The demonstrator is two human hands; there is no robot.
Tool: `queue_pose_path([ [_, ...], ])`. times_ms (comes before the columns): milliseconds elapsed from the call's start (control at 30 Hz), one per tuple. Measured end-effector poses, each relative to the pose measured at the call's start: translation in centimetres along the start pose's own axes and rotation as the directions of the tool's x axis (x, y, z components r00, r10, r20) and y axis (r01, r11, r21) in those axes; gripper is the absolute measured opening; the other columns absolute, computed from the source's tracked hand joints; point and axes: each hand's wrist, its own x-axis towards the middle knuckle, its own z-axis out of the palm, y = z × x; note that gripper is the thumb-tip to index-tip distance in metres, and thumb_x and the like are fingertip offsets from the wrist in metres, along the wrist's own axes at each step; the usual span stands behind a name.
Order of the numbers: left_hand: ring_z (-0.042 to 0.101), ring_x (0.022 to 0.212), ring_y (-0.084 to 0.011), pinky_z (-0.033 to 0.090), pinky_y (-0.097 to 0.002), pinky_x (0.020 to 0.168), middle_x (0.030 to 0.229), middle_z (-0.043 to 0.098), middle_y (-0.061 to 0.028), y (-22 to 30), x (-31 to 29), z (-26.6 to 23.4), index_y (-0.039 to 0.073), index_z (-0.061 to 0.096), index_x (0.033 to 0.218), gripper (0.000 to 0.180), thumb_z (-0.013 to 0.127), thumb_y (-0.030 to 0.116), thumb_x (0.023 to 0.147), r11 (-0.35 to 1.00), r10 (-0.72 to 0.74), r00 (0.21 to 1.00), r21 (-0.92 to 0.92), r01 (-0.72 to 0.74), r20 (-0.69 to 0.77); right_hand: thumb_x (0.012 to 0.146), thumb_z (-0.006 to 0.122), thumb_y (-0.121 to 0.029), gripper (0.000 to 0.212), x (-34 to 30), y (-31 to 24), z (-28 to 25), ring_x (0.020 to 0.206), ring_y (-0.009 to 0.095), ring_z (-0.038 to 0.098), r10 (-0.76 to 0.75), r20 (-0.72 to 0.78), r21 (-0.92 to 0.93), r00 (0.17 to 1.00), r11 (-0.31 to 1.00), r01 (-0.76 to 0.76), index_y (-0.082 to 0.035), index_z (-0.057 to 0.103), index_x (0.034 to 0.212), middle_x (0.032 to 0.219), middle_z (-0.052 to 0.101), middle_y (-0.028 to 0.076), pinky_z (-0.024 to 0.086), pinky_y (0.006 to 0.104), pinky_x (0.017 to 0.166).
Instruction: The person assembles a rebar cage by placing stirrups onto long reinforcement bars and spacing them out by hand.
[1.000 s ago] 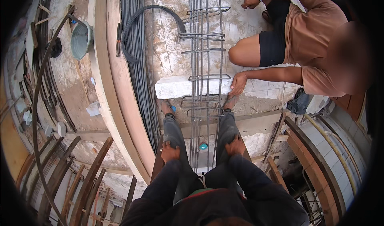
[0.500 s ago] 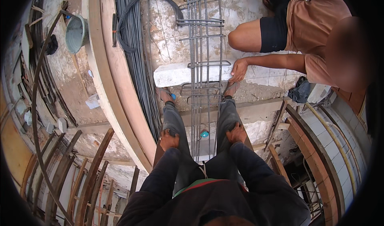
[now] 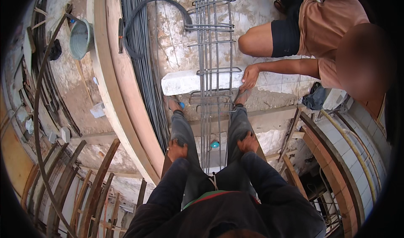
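My left hand (image 3: pixel 177 148) rests on my left knee, its fingers draped over the grey trousers and holding no object. On the other knee lies my right hand (image 3: pixel 248 143), likewise without anything in it. Between my legs runs a long cage of steel reinforcing bars with stirrups (image 3: pixel 210 28), pointing away from me. It lies across a whitish block (image 3: pixel 179 83) just beyond my feet. A co-worker's hand (image 3: pixel 251 75) touches the block's right end; that person crouches at the upper right.
Left of the cage lies a bundle of thin steel rods (image 3: pixel 147 84) with a coil of wire (image 3: pixel 164 1). Long wooden boards (image 3: pixel 110 80) border it, and a grey bucket (image 3: pixel 81 39) stands beyond them. A dark plastic bag (image 3: pixel 314 95) sits on the right.
The view has shifted very slightly. My hands stay on my knees, and the co-worker's hand remains at the block.
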Motion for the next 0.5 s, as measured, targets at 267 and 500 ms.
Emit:
queue_pose_path([
  [267, 0.054, 0.117, -0.0353, 0.046, -0.0453, 0.096, 0.135, 0.049, -0.0146, -0.3, -0.2, -0.2, 0.008, 0.056, 0.124, 0.063, 0.067, 0.040, 0.071, 0.998, -0.057, 0.998, -0.029, 0.058, 0.013, 0.073, 0.067, -0.044, 0.083, 0.0, 0.6, 0.2, 0.113, 0.039, 0.058, -0.002, 0.064, 0.058, 0.998, 0.998, -0.002, -0.004, 0.035, 0.137, 0.136, 0.044, 0.023, 0.049, 0.0441, 0.092],
  [500, 0.058, 0.114, -0.0314, 0.048, -0.0423, 0.095, 0.132, 0.054, -0.0123, -0.5, 0.5, -0.3, 0.011, 0.057, 0.127, 0.070, 0.068, 0.047, 0.069, 0.990, -0.111, 0.993, 0.093, 0.107, 0.032, 0.069, 0.066, -0.052, 0.087, 1.3, 1.2, 1.2, 0.114, 0.035, 0.059, 0.022, 0.067, 0.015, 0.998, 1.000, -0.023, -0.006, 0.039, 0.138, 0.138, 0.046, 0.020, 0.050, 0.0406, 0.092],
])
